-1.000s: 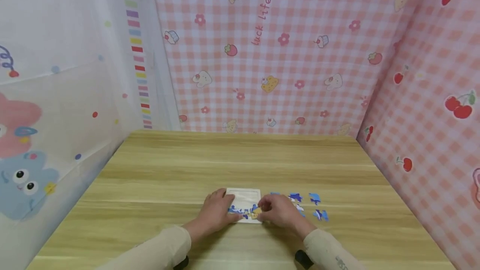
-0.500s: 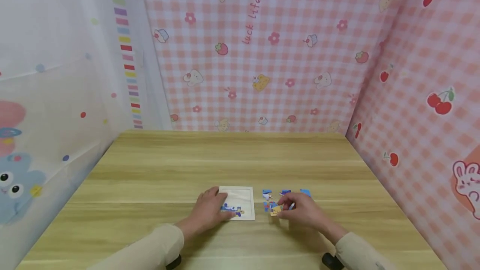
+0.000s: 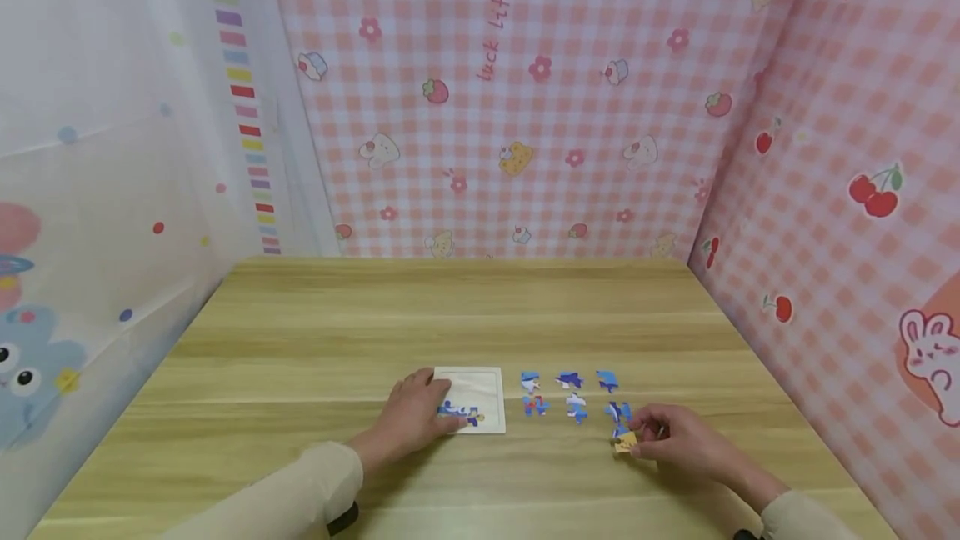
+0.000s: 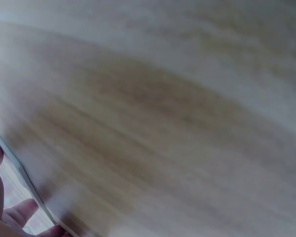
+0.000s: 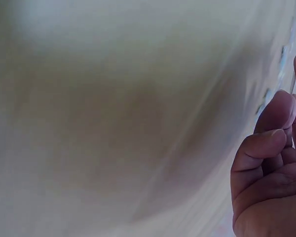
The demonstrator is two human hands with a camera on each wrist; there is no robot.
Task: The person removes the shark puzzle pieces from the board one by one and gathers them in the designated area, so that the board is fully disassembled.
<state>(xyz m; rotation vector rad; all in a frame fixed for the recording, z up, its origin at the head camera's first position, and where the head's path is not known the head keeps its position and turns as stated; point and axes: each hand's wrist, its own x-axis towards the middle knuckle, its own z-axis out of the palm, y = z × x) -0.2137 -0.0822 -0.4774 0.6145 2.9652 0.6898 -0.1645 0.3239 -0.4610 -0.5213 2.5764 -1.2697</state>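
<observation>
A white square puzzle tray (image 3: 487, 388) lies on the table with several blue and yellow pieces (image 3: 471, 416) joined along its lower part. My left hand (image 3: 408, 417) rests on the tray's left side, fingers relaxed; the left wrist view catches its fingers (image 4: 22, 210) at the tray edge. To the right, my right hand (image 3: 686, 442) pinches a yellow and blue puzzle piece (image 3: 626, 443) between thumb and fingers, close to the tabletop. In the right wrist view the curled fingers (image 5: 259, 148) hide most of that piece.
Loose blue puzzle pieces lie in rough rows right of the tray, including a red-marked one (image 3: 536, 406) and a dolphin-like one (image 3: 569, 380). Another piece (image 3: 618, 412) lies just beyond the pinched one. Checked cloth walls (image 3: 555, 119) close off the table's back and right side.
My right hand has lifted the yellow and blue piece out of the tray and carried it right, past the loose pieces. My left hand has stayed on the tray; the head view shifted slightly.
</observation>
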